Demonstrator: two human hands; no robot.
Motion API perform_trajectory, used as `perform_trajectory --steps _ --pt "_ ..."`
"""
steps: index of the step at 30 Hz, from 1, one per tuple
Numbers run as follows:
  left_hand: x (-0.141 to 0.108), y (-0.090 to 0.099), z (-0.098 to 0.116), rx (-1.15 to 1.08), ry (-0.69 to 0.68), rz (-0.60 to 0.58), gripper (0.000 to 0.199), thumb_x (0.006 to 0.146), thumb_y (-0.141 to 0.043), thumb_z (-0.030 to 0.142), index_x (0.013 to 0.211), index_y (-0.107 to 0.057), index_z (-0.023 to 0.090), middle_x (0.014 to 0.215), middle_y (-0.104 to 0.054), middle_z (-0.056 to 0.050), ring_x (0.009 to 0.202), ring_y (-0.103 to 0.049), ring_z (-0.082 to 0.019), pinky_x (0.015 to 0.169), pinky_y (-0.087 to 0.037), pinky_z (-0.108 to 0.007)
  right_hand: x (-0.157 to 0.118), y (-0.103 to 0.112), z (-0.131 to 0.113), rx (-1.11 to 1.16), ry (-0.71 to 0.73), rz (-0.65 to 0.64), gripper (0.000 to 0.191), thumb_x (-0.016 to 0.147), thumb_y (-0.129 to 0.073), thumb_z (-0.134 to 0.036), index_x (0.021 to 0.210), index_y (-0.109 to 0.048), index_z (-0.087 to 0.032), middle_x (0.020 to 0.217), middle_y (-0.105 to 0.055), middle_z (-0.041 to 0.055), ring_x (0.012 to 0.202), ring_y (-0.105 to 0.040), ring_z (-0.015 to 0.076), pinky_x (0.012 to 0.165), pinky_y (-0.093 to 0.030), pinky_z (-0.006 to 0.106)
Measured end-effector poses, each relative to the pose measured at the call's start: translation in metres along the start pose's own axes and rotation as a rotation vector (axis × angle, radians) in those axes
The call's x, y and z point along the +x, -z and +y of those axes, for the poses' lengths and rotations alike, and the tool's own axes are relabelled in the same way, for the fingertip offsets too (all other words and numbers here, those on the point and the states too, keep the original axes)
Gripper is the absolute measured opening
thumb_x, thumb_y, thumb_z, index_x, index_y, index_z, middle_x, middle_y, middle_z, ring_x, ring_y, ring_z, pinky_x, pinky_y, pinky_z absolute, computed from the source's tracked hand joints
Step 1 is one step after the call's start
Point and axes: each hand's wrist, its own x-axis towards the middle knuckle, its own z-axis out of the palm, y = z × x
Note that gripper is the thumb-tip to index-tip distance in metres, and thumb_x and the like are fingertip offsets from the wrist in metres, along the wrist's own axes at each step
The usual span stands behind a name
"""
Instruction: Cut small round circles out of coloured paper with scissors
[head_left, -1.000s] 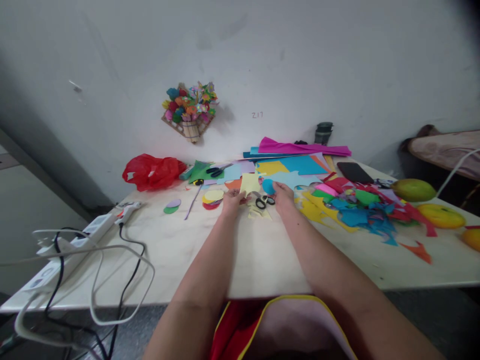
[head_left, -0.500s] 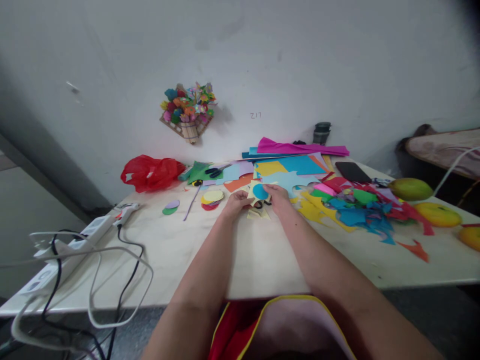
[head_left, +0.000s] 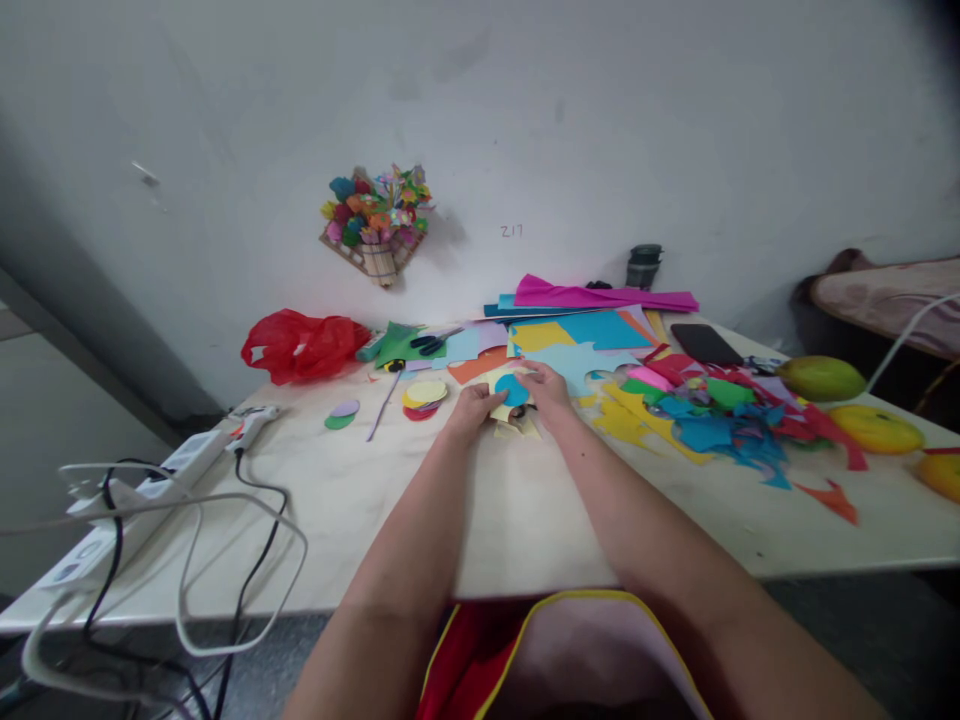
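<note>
Just above the table's middle, my left hand point(head_left: 472, 410) pinches the left side of a pale yellow paper piece point(head_left: 501, 412) with a blue paper circle point(head_left: 511, 389) lying over it. From the right, my right hand point(head_left: 546, 388) grips the same papers, its fingers partly hiding their edge. Beneath them a dark object point(head_left: 519, 411) shows only in part and I cannot make out its kind. Pale yellow scraps point(head_left: 525, 429) lie below. To the left is a pile of paper circles point(head_left: 426, 396), the top one pale yellow, and a green and a lilac circle point(head_left: 343, 413).
Scissors point(head_left: 431, 344), a red plastic bag point(head_left: 304, 345) and paper sheets point(head_left: 607, 330) lie at the back. Colourful scraps point(head_left: 712, 415), a phone point(head_left: 705, 344) and mangoes point(head_left: 874, 428) are on the right. A power strip point(head_left: 135, 510) with loose cables stands at the left.
The blue circle and the yellow paper have shifted slightly left and down. My right hand has moved in closer over the paper's edge. The dark object beneath is now more covered.
</note>
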Motion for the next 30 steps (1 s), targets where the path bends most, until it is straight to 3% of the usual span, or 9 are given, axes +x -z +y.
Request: perform_trajectory --steps 3,8,13,21,30 --pt "0.001 -0.001 0.002 -0.016 -0.014 0.004 0.045 0.062 -0.091 0.048 0.073 -0.069 0.011 0.061 -0.069 -0.006 0.054 -0.063 -0.017 0.054 -0.048 -0.028 0.000 0.003 -0.006 0.087 -0.078 0.016 0.043 0.063 -0.086 -0.033 0.102 -0.073 -0.018 0.069 -0.072 -0.0006 0.067 -0.069 0.0173 0.061 -0.055 0.026" --pt "0.004 -0.002 -0.001 -0.054 -0.050 0.054 0.050 0.061 -0.090 0.053 0.081 -0.072 0.010 0.064 -0.071 -0.008 0.059 -0.067 -0.019 0.058 -0.050 -0.028 -0.005 0.004 -0.015 0.102 -0.218 -0.144 0.031 0.071 -0.085 -0.040 0.079 -0.071 -0.014 0.066 -0.072 0.0060 0.051 -0.063 0.0150 0.042 -0.046 0.024" --pt "0.007 0.000 -0.006 -0.059 -0.069 0.060 0.053 0.062 -0.088 0.057 0.082 -0.072 0.011 0.069 -0.073 -0.008 0.065 -0.070 -0.021 0.059 -0.052 -0.029 -0.012 0.002 -0.016 0.076 -0.265 -0.234 0.021 0.074 -0.085 -0.026 0.070 -0.068 -0.014 0.060 -0.071 0.0054 0.045 -0.062 0.0134 0.038 -0.041 0.021" --pt "0.003 -0.005 0.002 -0.057 -0.001 0.038 0.052 0.062 -0.090 0.055 0.084 -0.071 0.011 0.076 -0.075 -0.009 0.075 -0.074 -0.025 0.066 -0.063 -0.036 -0.015 -0.001 -0.021 -0.084 -0.252 -0.084 0.027 0.079 -0.080 -0.016 0.059 -0.063 -0.016 0.052 -0.066 0.0031 0.045 -0.061 0.0114 0.035 -0.035 0.017" --pt "0.001 -0.008 0.003 -0.054 0.006 0.006 0.055 0.063 -0.090 0.056 0.085 -0.070 0.010 0.073 -0.073 -0.009 0.075 -0.074 -0.024 0.065 -0.064 -0.035 -0.024 -0.006 -0.034 -0.177 -0.222 -0.031 0.033 0.072 -0.086 -0.022 0.054 -0.058 -0.018 0.047 -0.061 0.0007 0.043 -0.058 0.0126 0.035 -0.034 0.020"
